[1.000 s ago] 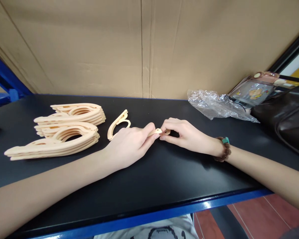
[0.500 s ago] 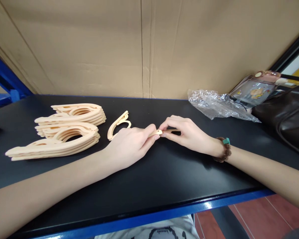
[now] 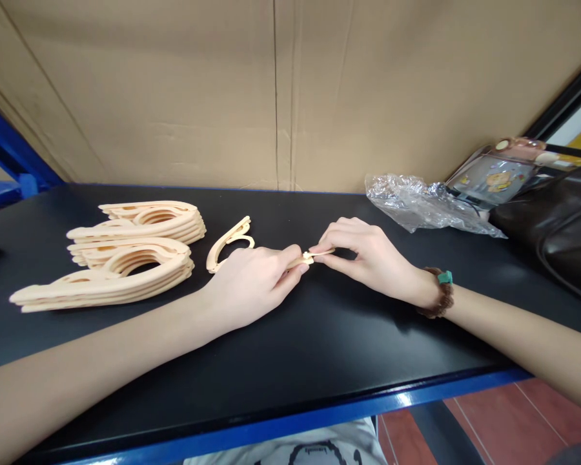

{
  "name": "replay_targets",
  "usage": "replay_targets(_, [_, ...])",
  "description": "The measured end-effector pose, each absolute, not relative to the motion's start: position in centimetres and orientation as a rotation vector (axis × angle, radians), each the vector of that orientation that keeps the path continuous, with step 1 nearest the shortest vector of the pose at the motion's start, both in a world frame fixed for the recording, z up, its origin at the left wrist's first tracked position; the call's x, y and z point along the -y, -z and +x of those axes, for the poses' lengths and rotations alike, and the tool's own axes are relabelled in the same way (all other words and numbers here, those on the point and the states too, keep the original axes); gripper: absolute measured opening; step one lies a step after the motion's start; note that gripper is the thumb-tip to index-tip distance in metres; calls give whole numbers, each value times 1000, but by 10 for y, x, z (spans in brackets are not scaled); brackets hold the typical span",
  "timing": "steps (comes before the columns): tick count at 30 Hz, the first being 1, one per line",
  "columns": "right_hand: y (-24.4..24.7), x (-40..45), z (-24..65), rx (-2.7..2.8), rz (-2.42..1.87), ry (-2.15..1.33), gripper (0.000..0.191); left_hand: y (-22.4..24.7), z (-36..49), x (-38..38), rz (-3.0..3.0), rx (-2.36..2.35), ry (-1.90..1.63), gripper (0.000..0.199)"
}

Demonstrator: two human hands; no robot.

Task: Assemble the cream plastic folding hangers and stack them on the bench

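Note:
My left hand [image 3: 254, 284] is closed around a beige folding clothes hanger [image 3: 219, 252], whose curved arm and rounded loop stick out beyond the knuckles. The hanger's other end [image 3: 308, 258] shows just past my left thumb and forefinger. My right hand [image 3: 365, 252] pinches a thin beige piece [image 3: 325, 252] between thumb and fingertips, right at that end. Whether the thin piece is joined to the hanger I cannot tell; fingers cover part of it. Left of my hands lie two stacks of similar beige hangers, a front stack [image 3: 126, 284] and a back stack [image 3: 169, 227].
A crumpled clear plastic bag [image 3: 416, 203] lies at the back right of the black table [image 3: 290, 368]. Beside it are a clear decorated container [image 3: 498, 174] and a dark leather bag [image 3: 556, 219]. Cardboard [image 3: 223, 97] stands behind the table. A blue rail [image 3: 319, 413] runs along its front edge.
My right hand has raised its knuckles and turned slightly, tilting the thin piece. The hanger end at my left fingertips has rolled a little. Both stacks stay put.

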State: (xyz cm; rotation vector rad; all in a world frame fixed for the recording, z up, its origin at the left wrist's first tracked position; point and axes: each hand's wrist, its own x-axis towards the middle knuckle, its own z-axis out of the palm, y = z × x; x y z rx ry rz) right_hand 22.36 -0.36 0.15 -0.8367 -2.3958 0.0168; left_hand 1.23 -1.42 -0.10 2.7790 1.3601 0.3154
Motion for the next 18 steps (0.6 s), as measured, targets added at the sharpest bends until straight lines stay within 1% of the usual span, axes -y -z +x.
replay_targets(12, [-2, 3, 224, 2522, -782, 213, 19, 2, 11, 11, 2561, -1380, -354, 33])
replay_targets(18, [-6, 5, 226, 2597, -719, 385, 19, 3, 11, 10, 2571, -1383, -350, 34])
